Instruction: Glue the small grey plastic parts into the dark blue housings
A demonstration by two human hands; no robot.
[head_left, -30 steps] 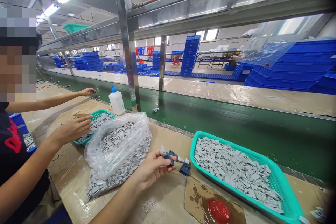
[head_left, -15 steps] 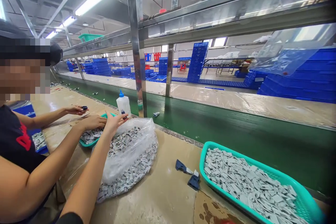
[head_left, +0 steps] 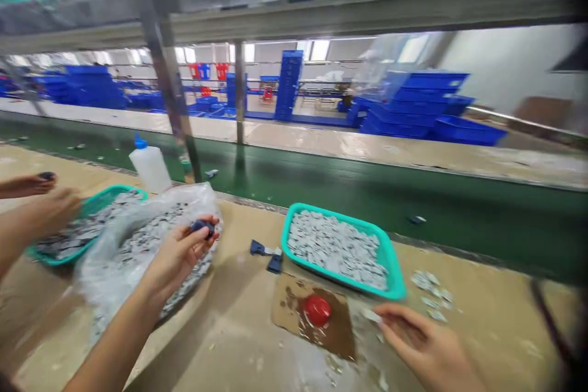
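My left hand (head_left: 177,254) grips a dark blue plastic part (head_left: 203,228) above the clear bag (head_left: 98,272) of small grey pieces. Pinched between the thumb and fingers of my right hand (head_left: 420,340) is a small light grey plastic piece (head_left: 371,316). Left of that hand, a red round object (head_left: 316,310) sits on a wet brown cardboard piece (head_left: 340,334). A green basket (head_left: 397,275) full of grey pieces stands beyond it. Two dark blue parts with grey ends (head_left: 274,262) lie at the basket's left side.
A co-worker's hands (head_left: 59,208) work over another green basket (head_left: 138,191) at the left. Behind the bag stands a white bottle (head_left: 150,168) with a blue cap. A green conveyor belt (head_left: 294,174) carries a few parts past a metal post (head_left: 169,79). Loose grey pieces (head_left: 432,294) lie at right.
The view has swung right and down. My right hand has come into view with a grey piece. My left hand still holds the dark blue part, now lower and nearer me.
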